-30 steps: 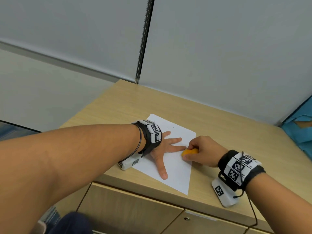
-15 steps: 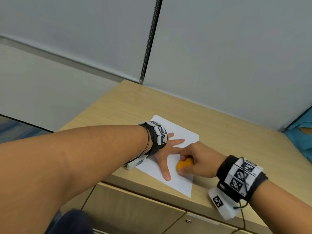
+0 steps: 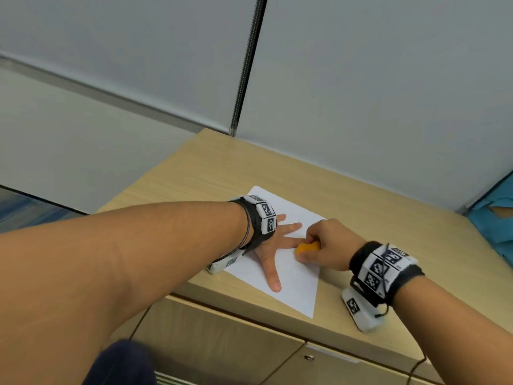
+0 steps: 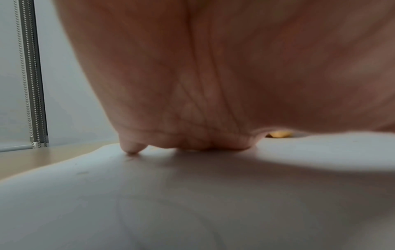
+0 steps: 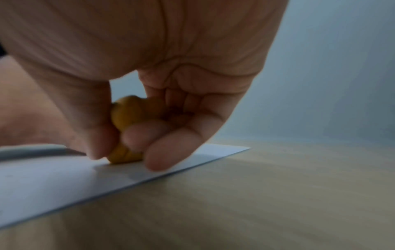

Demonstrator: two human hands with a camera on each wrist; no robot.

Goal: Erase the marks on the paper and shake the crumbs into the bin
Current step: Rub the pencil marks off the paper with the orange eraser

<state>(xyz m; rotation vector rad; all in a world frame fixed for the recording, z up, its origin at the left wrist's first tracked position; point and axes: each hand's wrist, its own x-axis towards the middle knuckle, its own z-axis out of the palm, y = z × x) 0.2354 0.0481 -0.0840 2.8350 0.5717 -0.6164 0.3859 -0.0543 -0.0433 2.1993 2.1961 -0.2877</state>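
Observation:
A white sheet of paper (image 3: 294,282) lies near the front edge of the wooden desk (image 3: 361,195). My left hand (image 3: 273,245) lies flat on it with fingers spread, pressing it down. My right hand (image 3: 319,245) grips a small orange eraser (image 3: 306,248) and holds its lower end against the paper beside the left fingers. In the right wrist view the eraser (image 5: 130,132) sits between thumb and curled fingers, touching the paper (image 5: 53,177). In the left wrist view the palm covers the paper (image 4: 192,194), and the eraser (image 4: 280,134) shows beyond it. No bin is in view.
Grey partition walls (image 3: 374,93) stand behind the desk. A blue object (image 3: 494,226) sits at the right edge. Cabinet drawers (image 3: 249,343) run below the desk front. Bare desk top stretches behind and to the right of the paper.
My right hand has slid the eraser back and forth across the paper beside the left fingers. The left hand stays pressed flat on the sheet.

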